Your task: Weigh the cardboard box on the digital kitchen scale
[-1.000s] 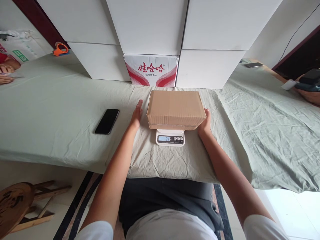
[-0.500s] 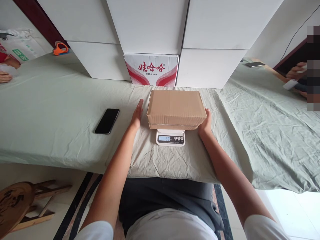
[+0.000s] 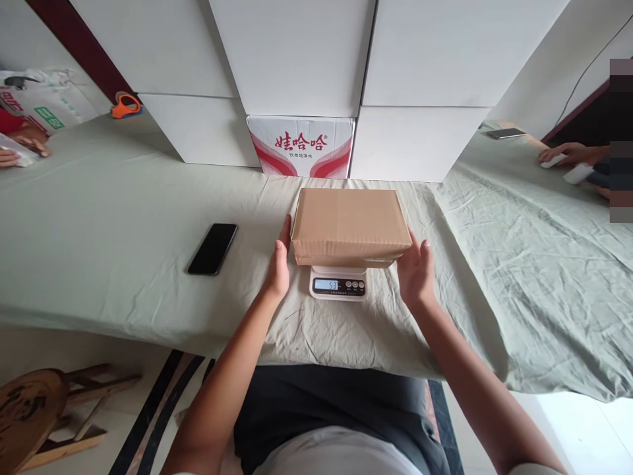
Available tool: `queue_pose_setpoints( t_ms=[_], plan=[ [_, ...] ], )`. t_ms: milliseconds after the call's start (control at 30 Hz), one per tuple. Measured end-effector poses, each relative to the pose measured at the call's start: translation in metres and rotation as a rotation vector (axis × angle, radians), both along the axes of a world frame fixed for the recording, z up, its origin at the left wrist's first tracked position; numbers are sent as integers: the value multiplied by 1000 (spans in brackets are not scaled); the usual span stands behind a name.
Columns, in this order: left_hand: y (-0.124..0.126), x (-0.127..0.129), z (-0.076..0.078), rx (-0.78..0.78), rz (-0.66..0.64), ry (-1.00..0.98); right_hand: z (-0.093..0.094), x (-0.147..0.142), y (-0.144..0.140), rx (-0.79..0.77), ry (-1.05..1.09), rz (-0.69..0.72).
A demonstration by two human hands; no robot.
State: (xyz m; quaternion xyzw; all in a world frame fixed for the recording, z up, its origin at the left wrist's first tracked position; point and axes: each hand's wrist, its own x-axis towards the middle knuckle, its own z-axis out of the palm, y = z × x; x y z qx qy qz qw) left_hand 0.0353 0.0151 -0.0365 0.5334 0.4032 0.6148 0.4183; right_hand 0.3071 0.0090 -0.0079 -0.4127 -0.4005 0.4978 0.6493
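One head-worn camera looks forward and down over the table (image 3: 123, 198) from close by; edges seem somewhat stretched.

Carton (image 3: 352, 216) in matt, mostly smooth cardboard; scale (image 3: 339, 285) in smooth plastic with a glossy display panel; phone (image 3: 212, 249) with a dark, glassy, polished face. Desk cover (image 3: 123, 224) in matt woven cloth (heavily creased, most so toward the right); printed box (image 3: 302, 146) in paperboard, lightly rumpled; stool (image 3: 30, 402) in wood, with a faint sheen.
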Motion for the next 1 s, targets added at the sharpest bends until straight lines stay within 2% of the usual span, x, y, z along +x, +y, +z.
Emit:
queue_pose_setpoints(
  t_ms=[167,267,400,500,600,700,867,1000],
  plan=[
    [-7,15,-4,-68,41,-45,-5,-20,-8,43,9,19],
    [-1,16,6,-95,38,-68,5,-24,-2,87,18,58],
    [34,14,29,-58,42,-87,24,-23,29,162,10,33],
    [78,15,37,-14,-15,-102,23,-20,71,220,-12,12],
    [120,21,27,-24,-18,-137,6,-17,116,245,0,-11],
    [152,28,4,-134,22,-153,-16,-16,147,226,17,-25],
    [178,32,-30,-197,60,-216,-43,-14,161,196,9,-33],
    [182,29,-39,-186,27,-234,-48,-12,163,210,-19,-21]
  ],
)
